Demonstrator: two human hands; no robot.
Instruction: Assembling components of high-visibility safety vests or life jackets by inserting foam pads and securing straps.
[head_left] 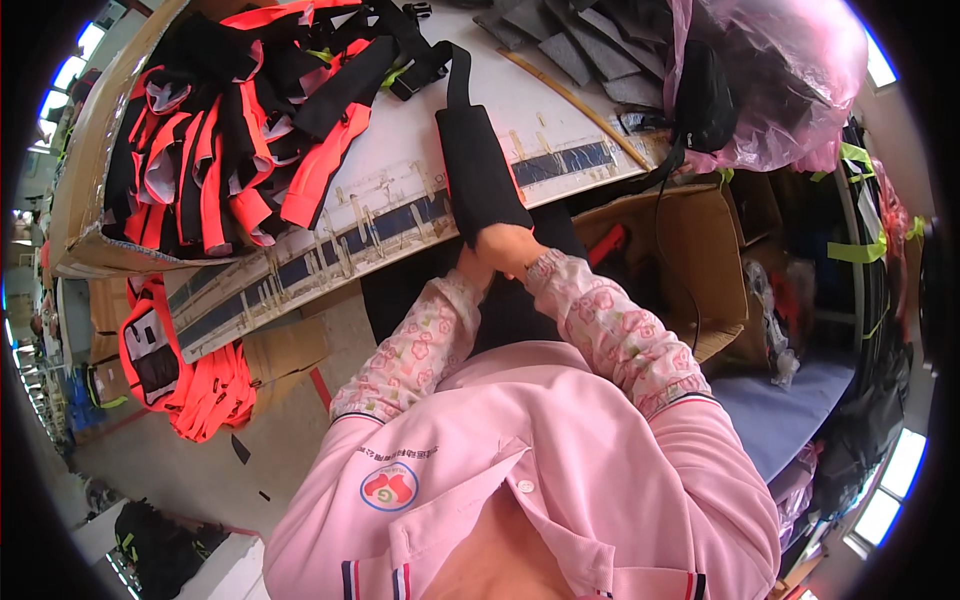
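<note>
A flat black fabric band [480,165] with an orange edge lies over the table's near edge, and a narrower black strap [459,75] runs from its far end. My right hand [508,250] is closed around the band's near end, its fingers curled under. My left hand [473,268] is pressed close beside it at the same end. The right hand and the fabric hide the left fingers. Both forearms wear pink flowered sleeve covers.
A cardboard box [85,215] at the left is heaped with black and orange bands [215,165]. Grey foam pieces [570,45], a wooden stick [575,105] and a pink plastic bag [790,80] lie at the far right. An open carton [690,235] stands below the table's right side. Orange bands [210,390] hang at lower left.
</note>
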